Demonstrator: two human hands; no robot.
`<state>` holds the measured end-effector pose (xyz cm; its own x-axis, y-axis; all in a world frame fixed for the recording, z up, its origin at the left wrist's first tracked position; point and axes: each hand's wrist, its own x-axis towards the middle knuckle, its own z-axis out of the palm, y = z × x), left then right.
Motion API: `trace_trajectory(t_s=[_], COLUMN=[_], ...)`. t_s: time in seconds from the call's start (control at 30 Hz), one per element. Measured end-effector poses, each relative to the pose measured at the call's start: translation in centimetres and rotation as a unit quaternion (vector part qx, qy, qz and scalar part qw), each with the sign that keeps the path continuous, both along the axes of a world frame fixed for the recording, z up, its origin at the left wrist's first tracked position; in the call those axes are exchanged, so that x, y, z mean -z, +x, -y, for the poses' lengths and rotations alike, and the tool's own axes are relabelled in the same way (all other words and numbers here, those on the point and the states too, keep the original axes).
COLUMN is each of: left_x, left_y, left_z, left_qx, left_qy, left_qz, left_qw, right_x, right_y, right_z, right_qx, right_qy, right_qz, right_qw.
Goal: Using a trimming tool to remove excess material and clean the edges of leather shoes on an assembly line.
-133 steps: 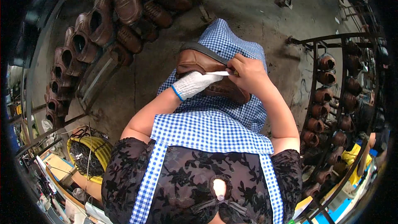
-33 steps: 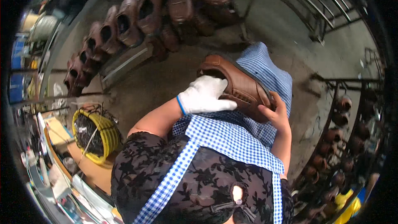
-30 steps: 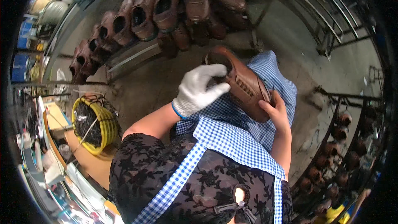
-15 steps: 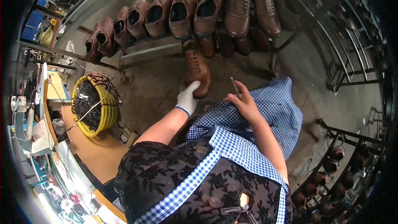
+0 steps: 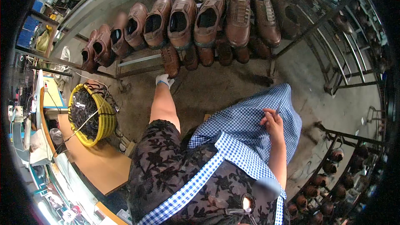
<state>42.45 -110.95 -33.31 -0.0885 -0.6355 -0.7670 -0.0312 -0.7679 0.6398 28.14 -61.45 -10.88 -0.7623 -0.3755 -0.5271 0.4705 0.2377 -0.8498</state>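
At the lower row of the rack, my left hand (image 5: 165,80), in a white glove with a blue cuff, grips the toe end of a brown lace-up shoe (image 5: 170,61). Its fingers are partly hidden behind the toe. My right hand (image 5: 273,122) is bare and raised over the blue checked apron. Between its closed fingers a slim metal tool (image 5: 278,108) points upward; its exact kind is too small to make out. Above the gripped shoe, a row of brown shoes (image 5: 181,25) stands on the upper level.
A yellow basket (image 5: 107,121) full of black laces or cords stands at left beside a tan board (image 5: 93,158). A cluttered workbench (image 5: 43,141) runs along the left edge. Metal racks (image 5: 354,84) stand at right, one with more shoes (image 5: 321,179) low down.
My left hand has moved forward and left with the brown shoe, which is now level with the lower row. My right hand has shifted right, away from the shoe, still with the tool.
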Motion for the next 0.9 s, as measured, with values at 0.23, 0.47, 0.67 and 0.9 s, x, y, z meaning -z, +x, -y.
trace_trajectory(t_s=[0.23,0.47,0.67,0.9], left_x=[3.2,-12.2,-9.4,-11.0], left_y=[5.9,-9.1,-15.9,-15.8], left_z=[-1.5,-10.4,-11.4,-12.8], left_qx=[-0.078,0.024,-0.095,-0.082], left_qy=[-0.306,0.021,0.046,0.004], left_qz=[-0.020,-0.438,-0.643,-0.638], left_qw=[0.949,0.898,0.758,0.766], right_x=[0.0,-9.7,-14.9,-15.4], right_y=[-8.8,-28.4,-34.7,-34.8], right_z=[-1.4,-0.4,3.8,4.3], right_qx=[0.005,0.159,0.177,0.155], right_qy=[0.018,0.023,-0.054,0.012], right_qz=[-0.163,-0.317,-0.304,-0.267], right_qw=[0.986,0.935,0.934,0.951])
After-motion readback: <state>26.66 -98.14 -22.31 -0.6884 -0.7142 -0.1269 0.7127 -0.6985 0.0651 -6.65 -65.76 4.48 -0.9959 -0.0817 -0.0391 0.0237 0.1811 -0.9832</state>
